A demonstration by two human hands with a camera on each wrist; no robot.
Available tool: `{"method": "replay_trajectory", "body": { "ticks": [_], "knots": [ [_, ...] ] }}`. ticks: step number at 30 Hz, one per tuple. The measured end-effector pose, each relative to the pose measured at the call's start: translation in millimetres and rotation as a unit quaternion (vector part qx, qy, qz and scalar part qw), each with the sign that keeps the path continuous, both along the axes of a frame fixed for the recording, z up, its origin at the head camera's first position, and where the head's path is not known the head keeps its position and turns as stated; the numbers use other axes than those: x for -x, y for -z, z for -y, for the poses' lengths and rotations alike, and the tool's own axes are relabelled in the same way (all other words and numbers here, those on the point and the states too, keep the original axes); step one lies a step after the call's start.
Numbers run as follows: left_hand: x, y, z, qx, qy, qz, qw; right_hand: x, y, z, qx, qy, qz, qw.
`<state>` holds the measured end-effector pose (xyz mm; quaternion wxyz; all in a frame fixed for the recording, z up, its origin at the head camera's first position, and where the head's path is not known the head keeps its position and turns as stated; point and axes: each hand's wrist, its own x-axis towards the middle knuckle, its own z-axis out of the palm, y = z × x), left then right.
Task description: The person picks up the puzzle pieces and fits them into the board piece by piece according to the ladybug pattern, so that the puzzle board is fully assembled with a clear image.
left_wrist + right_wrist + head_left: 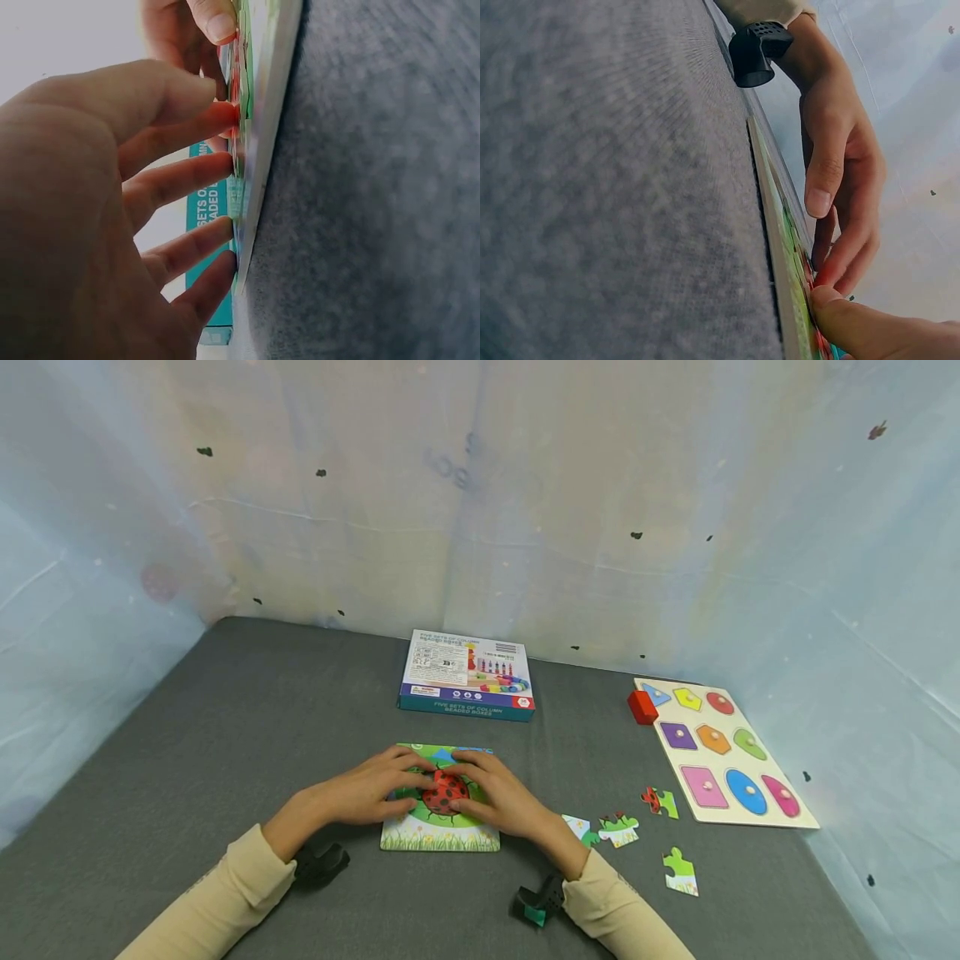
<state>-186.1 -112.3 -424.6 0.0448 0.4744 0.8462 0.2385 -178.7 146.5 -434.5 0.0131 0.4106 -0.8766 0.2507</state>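
Observation:
A square ladybug puzzle lies flat on the table in front of me, its red spotted ladybug in the middle. My left hand reaches over it from the left, fingers spread and fairly straight. In the left wrist view those fingertips rest on the puzzle's face. From the right, my right hand lies over the other side of the picture, its fingers extended and the thumb across the ladybug. Close up, the right thumb touches the surface near the left fingers. The hands partly hide the puzzle's upper half.
Several loose puzzle pieces lie to the right. Beyond them is a wooden shape board with knobbed pieces, a red block at its corner. A beaded-boxes carton sits behind the puzzle. Pale sheeting encloses the grey table.

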Motion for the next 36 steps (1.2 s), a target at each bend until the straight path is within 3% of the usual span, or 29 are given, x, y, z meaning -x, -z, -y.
{"method": "replay_trajectory", "body": {
  "ticks": [10, 16, 21, 36],
  "knots": [
    [-3.9, 1.0, -3.9, 0.023, -0.013, -0.023, 0.9994, 1.0, 0.7, 1.2, 0.000, -0.003, -0.016, 1.000],
    [-3.4, 2.9, -5.7, -0.012, 0.004, -0.035, 0.9993, 1.6, 1.8, 1.5, 0.000, -0.002, -0.012, 1.000],
    [-4.4, 3.1, -5.4, -0.030, 0.029, -0.019, 0.9989, 1.4, 2.0, 1.5, 0.003, -0.001, -0.006, 1.000],
    [-8.4, 1.0, -7.9, -0.003, 0.034, 0.025, 0.9991, 1.1, -5.7, -1.7, 0.003, -0.009, 0.027, 1.000]
  ]
}}
